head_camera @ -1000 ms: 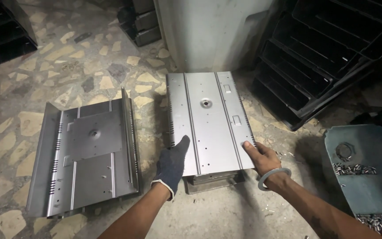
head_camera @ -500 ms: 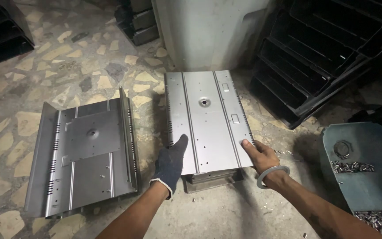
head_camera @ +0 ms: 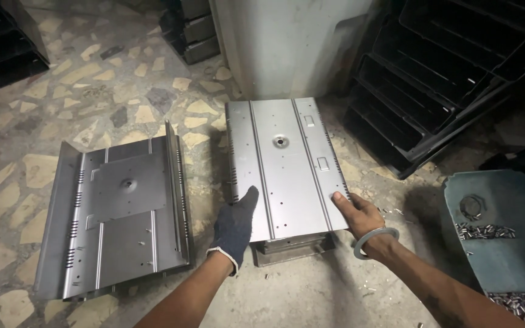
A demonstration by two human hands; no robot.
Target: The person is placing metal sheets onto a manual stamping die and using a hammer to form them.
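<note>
Grey sheet metal fills the middle of the view: a ribbed metal panel [head_camera: 284, 167] lies flat on a dark block [head_camera: 290, 248] that stands on the stone floor [head_camera: 50, 97]. The left hand [head_camera: 236, 226], in a dark glove, rests at the panel's near left corner, its fingers together and laid flat against the near edge, the thumb raised along the left side. The right hand [head_camera: 358, 212], bare with a pale bangle [head_camera: 375, 241] at the wrist, is at the near right corner; its fingers curl over the right edge, though whether they reach under the sheet cannot be told.

Just left of the panel, with a narrow strip of floor between them, a second panel [head_camera: 120, 222] lies open side up, its long edges folded upward. Past the far edge stands a pale wall [head_camera: 293, 42]; black trays [head_camera: 451, 79] lean stacked at the right, close to the panel's far right corner. A round green stand [head_camera: 505, 225] with small metal pins sits near the right forearm. Open floor lies in front of the block, between the arms.
</note>
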